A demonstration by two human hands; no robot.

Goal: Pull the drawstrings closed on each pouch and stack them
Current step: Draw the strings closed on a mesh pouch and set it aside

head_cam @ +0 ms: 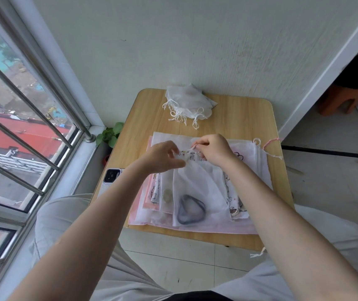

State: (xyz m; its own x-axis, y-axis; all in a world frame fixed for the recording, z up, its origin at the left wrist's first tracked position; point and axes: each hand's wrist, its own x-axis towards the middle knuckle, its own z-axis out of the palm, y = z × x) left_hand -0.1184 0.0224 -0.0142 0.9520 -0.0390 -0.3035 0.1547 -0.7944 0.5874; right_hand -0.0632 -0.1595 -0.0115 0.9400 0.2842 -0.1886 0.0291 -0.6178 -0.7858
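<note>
A sheer white pouch [197, 192] with a dark ring-shaped thing [192, 210] inside is lying on top of a spread of flat pouches [258, 164] on the wooden surface [238, 118]. The right hand [215, 149] is pinching the white drawstring [192, 148] at the pouch's mouth. The left hand [162, 157] is gripping the gathered top edge, apparently between thumb and fingers, though blur is hiding the exact grip. A pile of closed pouches [187, 103] is sitting at the far edge. A phone [110, 178] is lying at the near left corner.
</note>
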